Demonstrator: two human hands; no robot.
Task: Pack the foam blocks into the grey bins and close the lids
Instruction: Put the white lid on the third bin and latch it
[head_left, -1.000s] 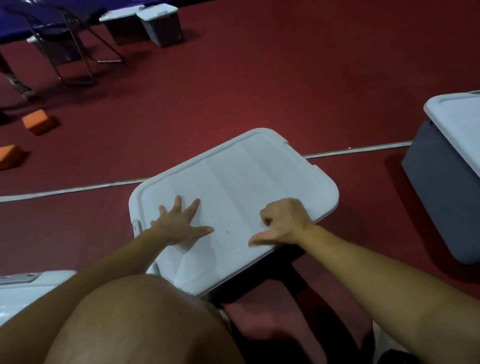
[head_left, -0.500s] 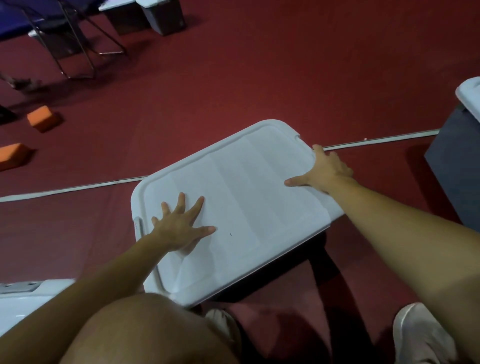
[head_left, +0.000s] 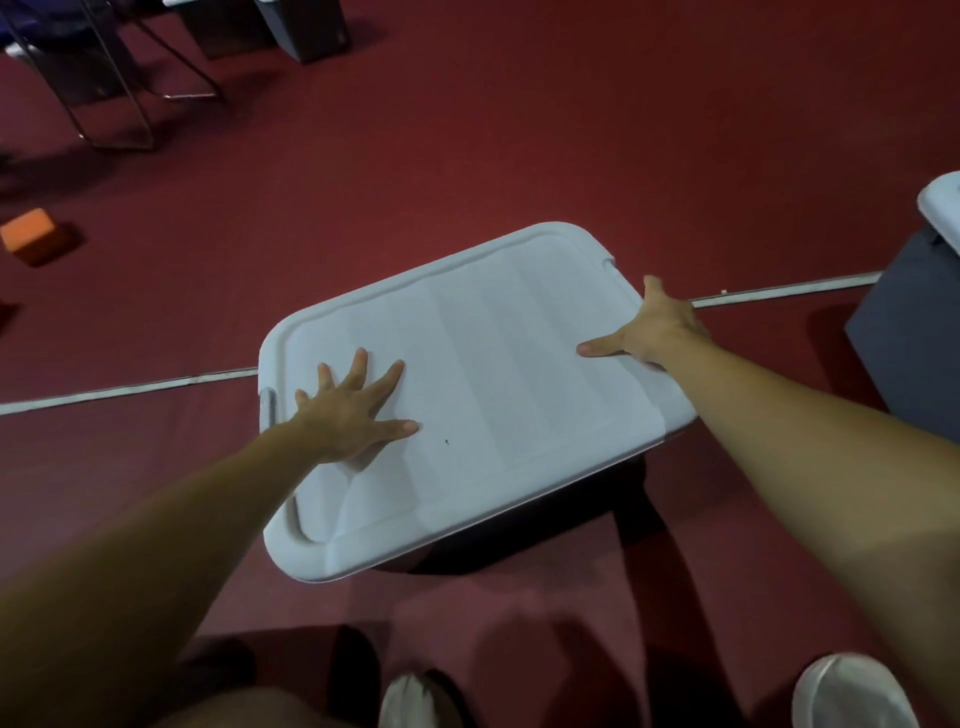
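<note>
A white lid (head_left: 493, 374) lies on top of a grey bin on the red floor in front of me; only a dark strip of the bin (head_left: 519, 535) shows below the lid's near edge. My left hand (head_left: 353, 410) presses flat on the lid's left part with its fingers spread. My right hand (head_left: 652, 325) rests on the lid's right edge, thumb stretched out over the top and fingers over the rim. One orange foam block (head_left: 28, 234) lies on the floor at the far left.
A second grey bin (head_left: 904, 332) with a white lid (head_left: 943, 205) stands at the right edge. More bins (head_left: 306, 26) and a metal chair frame (head_left: 119, 78) are at the back left. A white seam line (head_left: 124, 387) crosses the floor. My shoes (head_left: 852, 696) show below.
My right hand has gone from the lid's near middle to its right edge. The left hand stays pressed on the lid. My head has risen, so my knee has dropped out of view.
</note>
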